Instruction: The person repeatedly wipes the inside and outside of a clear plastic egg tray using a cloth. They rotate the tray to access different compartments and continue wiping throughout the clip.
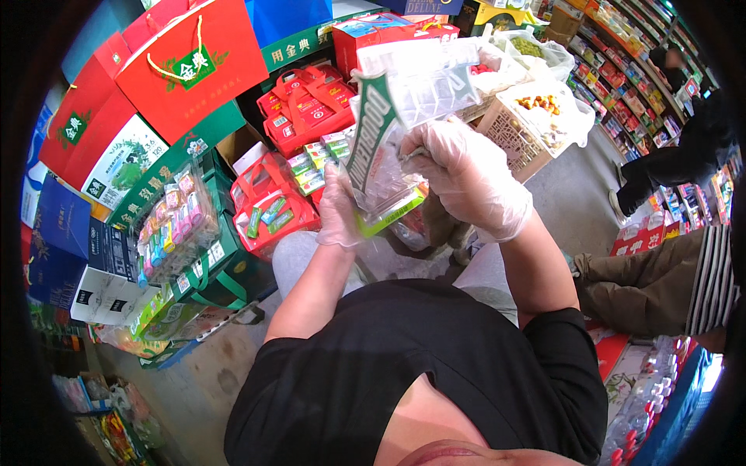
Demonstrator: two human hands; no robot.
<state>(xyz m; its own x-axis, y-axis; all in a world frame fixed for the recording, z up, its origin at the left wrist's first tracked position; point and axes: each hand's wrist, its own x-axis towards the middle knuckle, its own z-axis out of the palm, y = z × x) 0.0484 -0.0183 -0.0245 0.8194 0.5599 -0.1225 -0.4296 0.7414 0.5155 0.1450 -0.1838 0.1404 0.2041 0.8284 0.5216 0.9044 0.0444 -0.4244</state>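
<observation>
A clear plastic display rack (446, 87) with a green Doublemint sign (372, 137) and a bright green front strip (393, 212) is held up before my chest. My left hand (338, 207), in a thin clear plastic glove, grips its left side. The rack's compartments look bare. My right hand (466, 172), gloved the same way, is curled beside the rack with a small greyish cloth-like scrap (415, 152) pinched in its fingers. Whether those fingers touch the rack is unclear. Several gum packs (315, 160) lie in rows beyond my left hand.
Red gift boxes (306, 108) bear more gum packs (269, 215). At left, a clear tray of sweets (175, 218) rests on a green carton (233, 274). Food-filled baskets (513, 131) stand ahead right. People's legs (641, 279) and stocked shelves (618, 76) are at right.
</observation>
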